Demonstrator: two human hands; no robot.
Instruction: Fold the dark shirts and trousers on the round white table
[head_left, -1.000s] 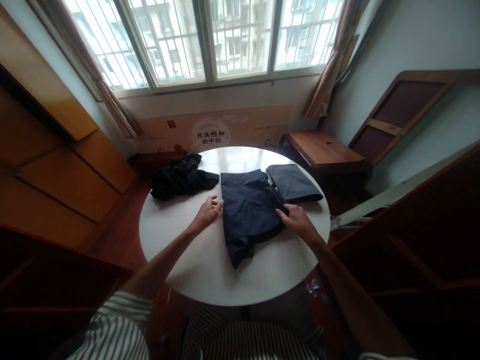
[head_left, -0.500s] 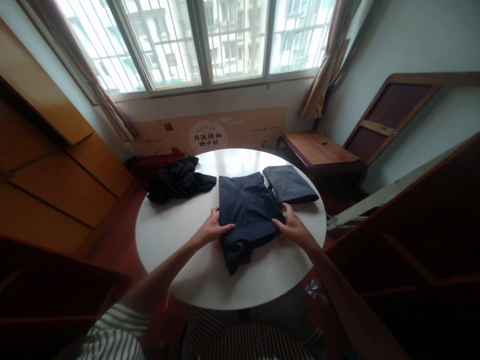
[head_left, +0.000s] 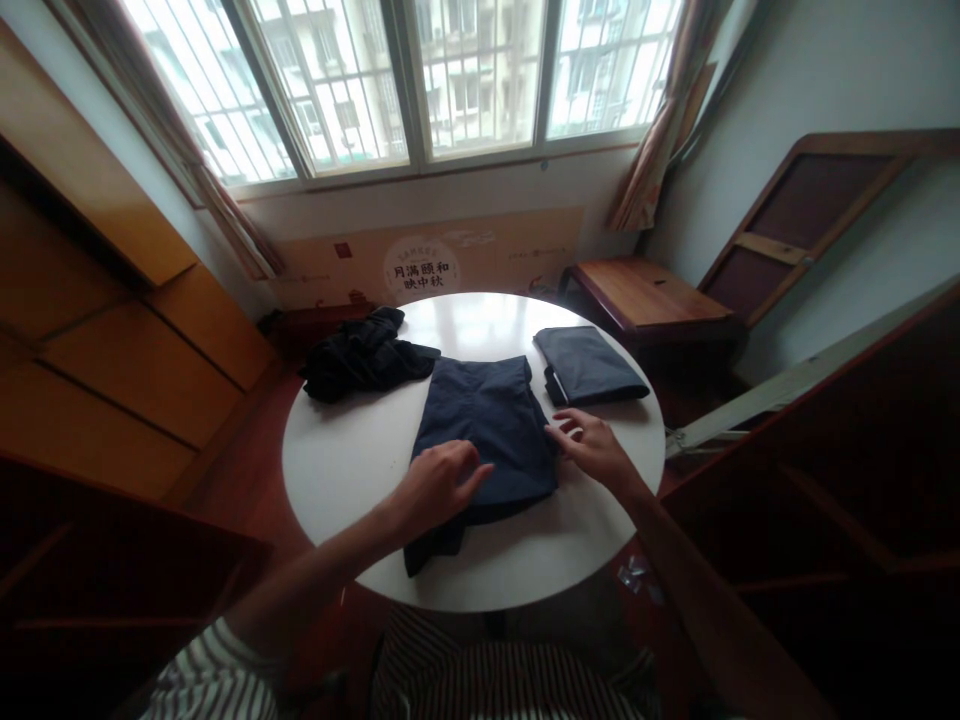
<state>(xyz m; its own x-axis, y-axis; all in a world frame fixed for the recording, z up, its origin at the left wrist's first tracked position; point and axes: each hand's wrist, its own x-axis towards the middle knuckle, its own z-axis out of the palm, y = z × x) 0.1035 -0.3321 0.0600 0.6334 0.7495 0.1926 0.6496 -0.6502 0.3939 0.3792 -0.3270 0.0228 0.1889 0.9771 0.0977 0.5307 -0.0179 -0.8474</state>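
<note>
Head view: the navy garment [head_left: 499, 420] lay flat on the table [head_left: 330, 475], between the two hands and running forward of them, its long axis roughly from the window side toward the person, the near end slanting left to a dark pointed corner. The left hand [head_left: 442, 480] was over the garment's near left part, its fingers curled and its thumb held apart; whether the fingertips pinched any cloth could not be told, as the back of the hand hid them. The right hand [head_left: 598, 448] was at the right edge, thumb and fingers parted, the tips at or just beside the cloth; contact uncertain. The hands were well apart from each other, the left one nearer the slanted corner. Materials: navy fabric looked matt and thin, with shallow creases across the middle and a layered, uneven right edge. Beyond the right hand, a grey folded garment [head_left: 592, 365] formed a neat, smooth-faced four-sided packet. At far left, a black garment [head_left: 360, 360] sat in a loose, rumpled heap, one flap reaching the navy garment's far left corner. Tabletop white, rounded, glossy toward the window [head_left: 480, 80].
</note>
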